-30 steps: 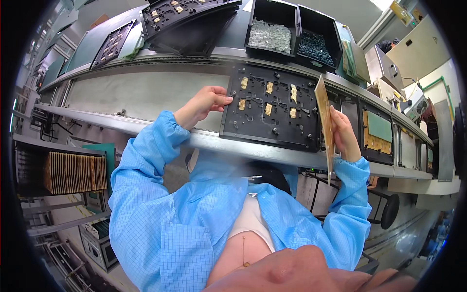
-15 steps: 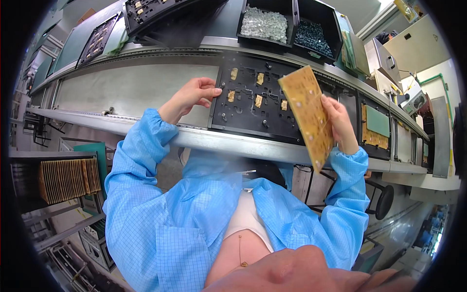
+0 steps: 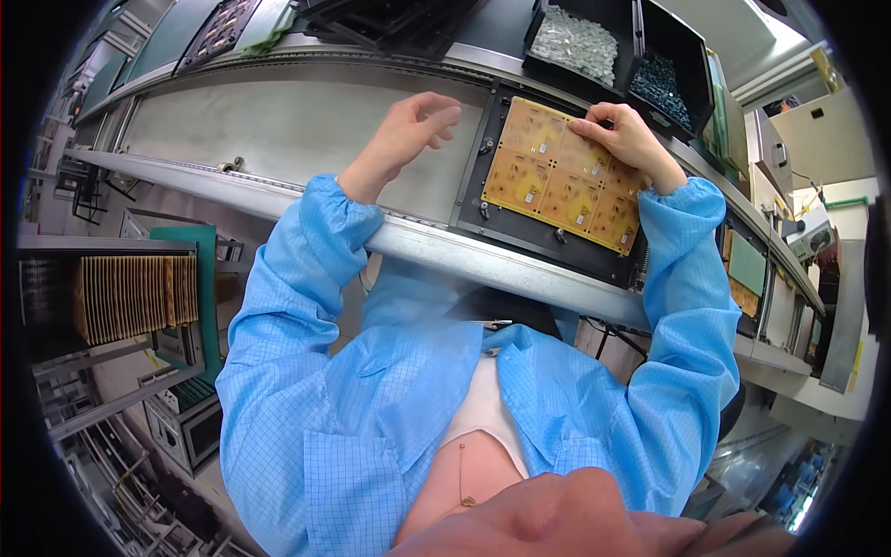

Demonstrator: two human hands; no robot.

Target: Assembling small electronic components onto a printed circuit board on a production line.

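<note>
the yellow circuit panel (image 3: pixel 563 176) lies flat on the black fixture tray (image 3: pixel 548 237), which sits on the grey conveyor bench (image 3: pixel 278 121). the right hand (image 3: pixel 629 139) rests on the panel's far right corner, fingers pressed together on its edge; whether it pinches or only presses is hard to tell. the left hand (image 3: pixel 408 130) hovers just left of the tray, fingers loosely curled and holding nothing. two black bins (image 3: pixel 640 37) of small parts stand beyond the tray.

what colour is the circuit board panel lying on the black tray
Yellow-orange, seen in the head view: circuit board panel.
</note>
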